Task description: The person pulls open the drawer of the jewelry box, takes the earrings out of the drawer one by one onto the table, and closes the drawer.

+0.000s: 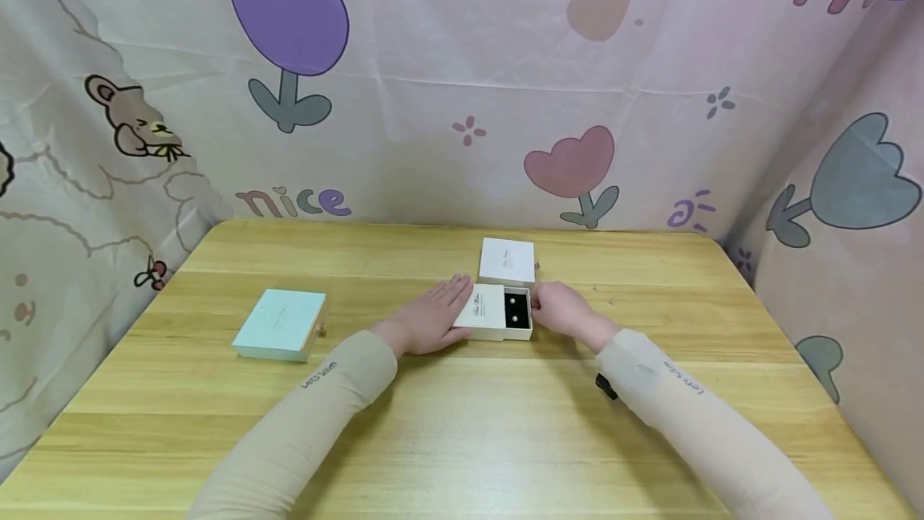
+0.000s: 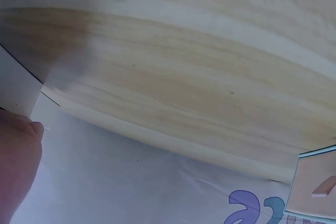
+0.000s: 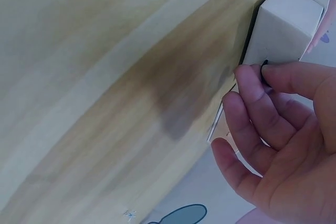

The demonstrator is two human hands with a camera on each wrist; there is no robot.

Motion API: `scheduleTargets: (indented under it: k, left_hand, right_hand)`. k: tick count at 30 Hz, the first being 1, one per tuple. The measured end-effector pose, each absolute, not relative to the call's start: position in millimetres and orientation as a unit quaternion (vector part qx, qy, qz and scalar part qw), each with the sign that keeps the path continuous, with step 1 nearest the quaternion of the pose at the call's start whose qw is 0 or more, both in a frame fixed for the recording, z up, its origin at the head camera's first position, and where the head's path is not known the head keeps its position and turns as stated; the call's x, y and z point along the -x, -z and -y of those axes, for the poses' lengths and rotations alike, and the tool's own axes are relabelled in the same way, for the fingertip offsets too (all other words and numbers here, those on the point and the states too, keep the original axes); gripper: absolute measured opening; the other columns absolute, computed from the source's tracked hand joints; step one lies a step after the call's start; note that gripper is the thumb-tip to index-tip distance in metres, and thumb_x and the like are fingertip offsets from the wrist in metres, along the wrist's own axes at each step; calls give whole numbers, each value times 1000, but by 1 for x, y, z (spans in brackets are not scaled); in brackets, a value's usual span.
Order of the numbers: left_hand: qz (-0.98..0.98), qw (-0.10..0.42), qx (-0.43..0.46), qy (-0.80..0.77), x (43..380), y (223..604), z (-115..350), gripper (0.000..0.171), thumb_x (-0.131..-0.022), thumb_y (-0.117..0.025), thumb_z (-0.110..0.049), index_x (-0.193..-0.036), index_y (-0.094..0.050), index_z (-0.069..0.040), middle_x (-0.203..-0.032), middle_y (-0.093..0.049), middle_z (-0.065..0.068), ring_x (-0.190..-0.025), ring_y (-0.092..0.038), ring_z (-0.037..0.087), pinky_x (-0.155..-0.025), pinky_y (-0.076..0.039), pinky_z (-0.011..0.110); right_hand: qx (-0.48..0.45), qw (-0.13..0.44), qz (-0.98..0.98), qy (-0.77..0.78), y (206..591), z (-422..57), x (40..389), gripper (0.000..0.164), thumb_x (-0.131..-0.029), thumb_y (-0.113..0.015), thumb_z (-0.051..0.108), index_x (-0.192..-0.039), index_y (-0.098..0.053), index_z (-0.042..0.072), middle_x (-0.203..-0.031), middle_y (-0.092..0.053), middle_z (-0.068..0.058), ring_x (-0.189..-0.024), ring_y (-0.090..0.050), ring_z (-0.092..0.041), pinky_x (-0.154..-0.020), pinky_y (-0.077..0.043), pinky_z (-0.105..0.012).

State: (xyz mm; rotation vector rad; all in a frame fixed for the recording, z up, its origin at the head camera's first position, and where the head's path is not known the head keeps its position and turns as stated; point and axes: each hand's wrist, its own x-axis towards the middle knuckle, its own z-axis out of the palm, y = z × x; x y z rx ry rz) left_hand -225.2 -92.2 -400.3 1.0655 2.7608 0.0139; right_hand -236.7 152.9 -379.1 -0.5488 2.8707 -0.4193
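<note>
A white jewelry box (image 1: pixel 485 307) with small lettering lies mid-table, its drawer (image 1: pixel 523 333) pulled partway out to the right. Two small pearl-like earrings (image 1: pixel 513 301) sit on black padding in the drawer. My left hand (image 1: pixel 431 318) holds the box's left end, fingers over the top toward the back and thumb along the front side. At the drawer's end, my right hand (image 1: pixel 565 311) pinches a dark pull tab (image 3: pixel 265 73) between thumb and index finger; the other fingers are loosely bent. In the left wrist view, only part of the left hand (image 2: pixel 18 156) shows.
Right behind the open box stands a second white box (image 1: pixel 507 259). A pale mint box (image 1: pixel 281 319) with a small tab on its right side lies to the left. A small black item (image 1: pixel 606 386) shows beside the right sleeve. A printed cloth (image 1: pixel 419 103) hangs behind the table.
</note>
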Motion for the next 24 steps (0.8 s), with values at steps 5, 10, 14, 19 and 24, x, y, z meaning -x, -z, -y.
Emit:
scheduleTargets:
  k: [5, 10, 14, 19, 24]
  left_hand:
    - [-928, 89, -361, -3, 225, 400, 92, 75, -99, -29, -50, -150, -3, -1, -158, -2, 15, -147, -1, 26, -120, -9, 37]
    - [-928, 90, -363, 0, 225, 400, 93, 75, -99, -28, -50, -150, -2, 0, -158, -2, 16, -147, -1, 27, -120, -9, 37]
    - [-927, 85, -366, -5, 225, 400, 92, 75, -99, -30, -49, -149, -4, 1, -158, -3, 17, -147, -2, 27, -120, -9, 38]
    - [-925, 78, -372, -6, 225, 402, 93, 75, -99, -30, -48, -149, -5, 2, -157, -4, 18, -146, -2, 29, -120, -10, 39]
    - [-924, 69, -377, -4, 225, 402, 92, 74, -99, -30, -48, -149, -5, 1, -158, -3, 18, -146, -2, 29, -119, -11, 38]
  right_hand:
    - [182, 76, -974, 109, 372, -154, 238, 17, -85, -57, 8, -68, -60, 6, -63, -57, -1, -56, -49, -13, -51, -42, -26]
    - [207, -1, -975, 86, 367, -149, 240, 15, -86, -59, 10, -92, -71, 4, -87, -72, -9, -76, -66, -22, -71, -55, -38]
    - [260, -48, -962, 70, 372, -141, 239, 12, -84, -64, 10, -91, -72, 4, -86, -72, -8, -78, -67, -23, -75, -55, -39]
    - [298, -92, -950, 28, 382, -134, 237, 8, -80, -69, 12, -85, -73, 7, -83, -73, -6, -76, -65, -24, -71, -54, -40]
    - [297, -110, -948, 5, 386, -132, 237, 8, -78, -70, 10, -71, -67, 10, -75, -71, -3, -72, -59, -23, -63, -49, -38]
